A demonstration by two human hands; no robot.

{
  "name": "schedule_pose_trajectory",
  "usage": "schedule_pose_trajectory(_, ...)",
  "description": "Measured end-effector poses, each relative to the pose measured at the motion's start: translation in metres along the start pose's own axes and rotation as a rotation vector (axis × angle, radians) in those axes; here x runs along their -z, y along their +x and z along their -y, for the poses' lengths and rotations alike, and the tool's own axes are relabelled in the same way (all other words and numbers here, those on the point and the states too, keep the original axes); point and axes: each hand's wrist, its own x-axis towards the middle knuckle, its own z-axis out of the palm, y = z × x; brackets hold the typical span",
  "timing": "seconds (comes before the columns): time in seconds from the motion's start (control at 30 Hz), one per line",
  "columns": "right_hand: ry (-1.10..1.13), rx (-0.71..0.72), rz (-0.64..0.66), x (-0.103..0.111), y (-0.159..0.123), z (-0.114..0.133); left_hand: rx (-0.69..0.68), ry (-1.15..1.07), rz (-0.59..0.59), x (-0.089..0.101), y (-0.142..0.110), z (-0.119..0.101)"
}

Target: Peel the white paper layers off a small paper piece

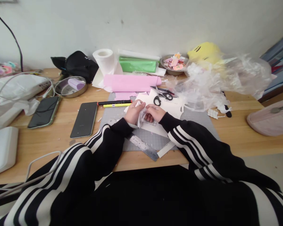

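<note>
Over the grey cutting mat [188,131], my left hand [132,113] is closed around a crumpled, whitish thin piece [141,118], perhaps paper or film; blur hides its exact kind. My right hand [156,113] faces it, fingers curled in a pinch at the piece's right edge. Below both hands lie white paper sheets [172,108], with drawn lines near my right hand. Black-handled scissors [162,98] rest on the sheets just beyond my right hand. A metal ruler [143,146] lies slanted on the mat, partly under my left sleeve, near a white paper strip [166,148].
Left of the mat lie a black marker [114,102], a yellow pen [116,105] and two phones [84,120]. Behind are a pink roll [132,83], a green pack [138,65] and a white roll [103,62]. Clear plastic bags [202,81] crowd the right; a metal bowl [79,91] stands left.
</note>
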Motion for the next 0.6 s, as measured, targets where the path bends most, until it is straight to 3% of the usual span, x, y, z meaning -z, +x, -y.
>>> schedule_pose_trajectory(0.2, 0.011, -0.004, 0.003, 0.0003, 0.0003, -0.0007, 0.016, -0.059, -0.053, 0.0018, 0.0042, -0.0029)
schedule_pose_trajectory(0.6, -0.007, 0.028, 0.009, 0.0, -0.0014, -0.0004, 0.018, 0.002, 0.04, -0.0011, -0.0017, -0.0019)
